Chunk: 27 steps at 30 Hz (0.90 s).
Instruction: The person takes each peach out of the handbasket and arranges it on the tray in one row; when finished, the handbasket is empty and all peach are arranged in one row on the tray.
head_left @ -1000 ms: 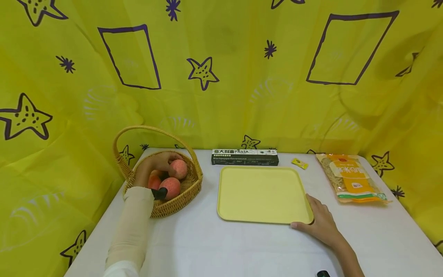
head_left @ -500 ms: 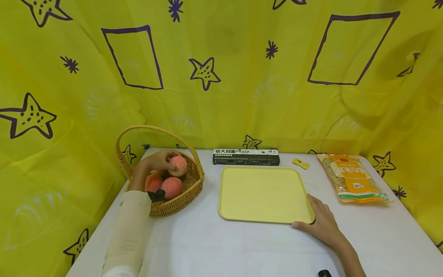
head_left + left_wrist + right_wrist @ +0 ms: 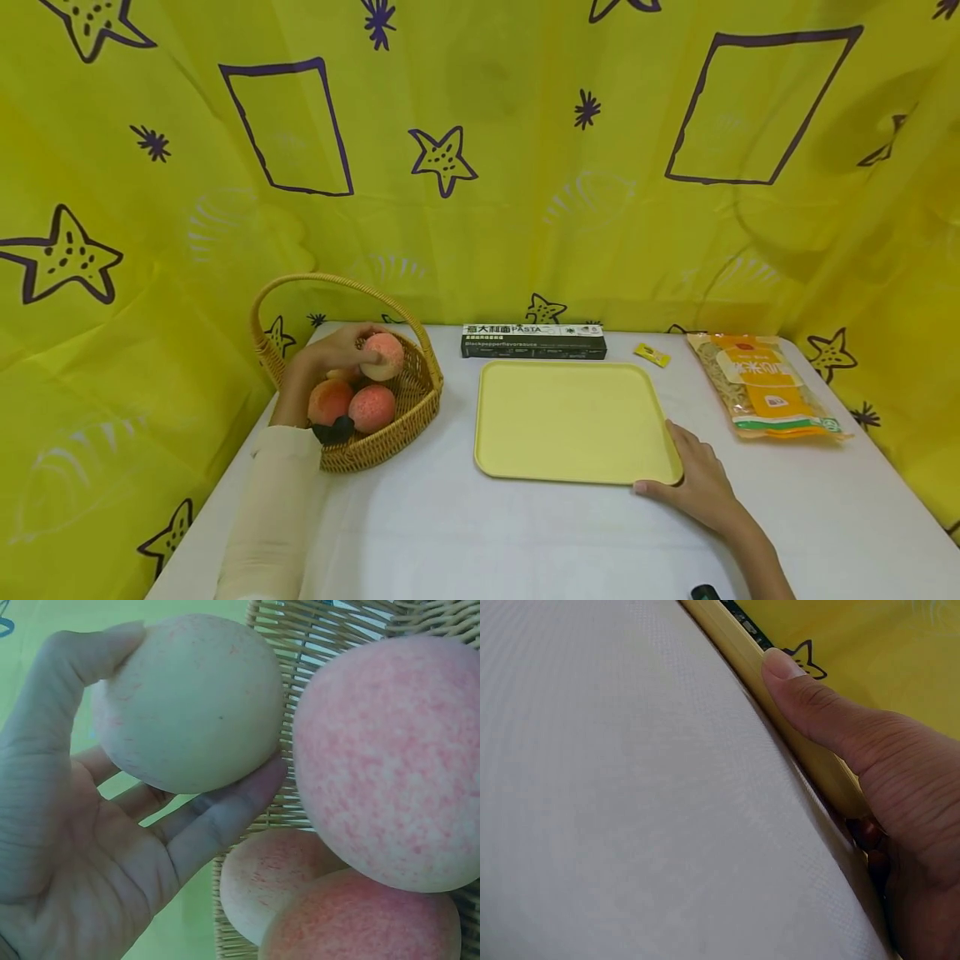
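Observation:
My left hand (image 3: 341, 348) reaches over the wicker basket (image 3: 405, 433) and holds a peach (image 3: 383, 357) between thumb and fingers. In the left wrist view this peach (image 3: 191, 705) shows its pale side, thumb on top and fingers below. Other peaches lie in the basket: a pink one (image 3: 372, 407) in front and a redder one (image 3: 330, 403) to its left; another is partly hidden behind them. My right hand (image 3: 697, 483) grips the near right corner of the yellow tray (image 3: 577, 421). In the right wrist view the thumb (image 3: 810, 701) presses the tray's side; the other fingers are mostly hidden.
A black pasta box (image 3: 533, 342) lies behind the tray. To its right are a small yellow packet (image 3: 651, 355) and a clear-and-orange food bag (image 3: 765, 387). A dark cap (image 3: 704, 592) shows at the near edge. A yellow curtain (image 3: 510, 233) hangs behind the white table (image 3: 480, 542).
My left hand has drawn slightly left and lifted the peach a little, uncovering more of the redder peach. The right hand stays at the tray's corner.

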Each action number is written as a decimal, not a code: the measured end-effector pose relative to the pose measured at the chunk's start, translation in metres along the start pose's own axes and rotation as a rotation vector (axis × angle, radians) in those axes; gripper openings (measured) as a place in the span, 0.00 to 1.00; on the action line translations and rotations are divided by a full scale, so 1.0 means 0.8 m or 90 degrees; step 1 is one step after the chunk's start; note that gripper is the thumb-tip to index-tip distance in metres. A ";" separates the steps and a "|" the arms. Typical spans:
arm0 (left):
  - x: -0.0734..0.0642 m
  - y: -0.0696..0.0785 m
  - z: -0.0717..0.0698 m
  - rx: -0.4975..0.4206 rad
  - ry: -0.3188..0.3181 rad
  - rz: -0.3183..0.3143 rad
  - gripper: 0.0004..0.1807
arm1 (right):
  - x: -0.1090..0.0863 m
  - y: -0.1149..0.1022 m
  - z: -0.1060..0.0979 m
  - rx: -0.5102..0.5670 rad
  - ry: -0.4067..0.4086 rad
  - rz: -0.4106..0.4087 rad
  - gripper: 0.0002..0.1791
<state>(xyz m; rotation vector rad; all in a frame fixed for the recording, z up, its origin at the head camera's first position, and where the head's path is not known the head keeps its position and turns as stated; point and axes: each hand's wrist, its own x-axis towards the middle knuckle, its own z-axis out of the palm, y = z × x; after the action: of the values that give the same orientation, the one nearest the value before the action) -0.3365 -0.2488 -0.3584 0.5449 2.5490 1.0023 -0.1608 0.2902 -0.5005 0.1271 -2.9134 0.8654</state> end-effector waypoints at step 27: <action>-0.036 0.029 0.032 -0.040 0.030 0.076 0.31 | 0.000 -0.003 -0.001 0.011 -0.006 0.000 0.63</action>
<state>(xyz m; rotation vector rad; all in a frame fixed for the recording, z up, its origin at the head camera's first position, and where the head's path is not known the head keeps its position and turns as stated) -0.2952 -0.2325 -0.3547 0.6706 2.5415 1.1443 -0.1601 0.2889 -0.4987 0.1336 -2.9153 0.8918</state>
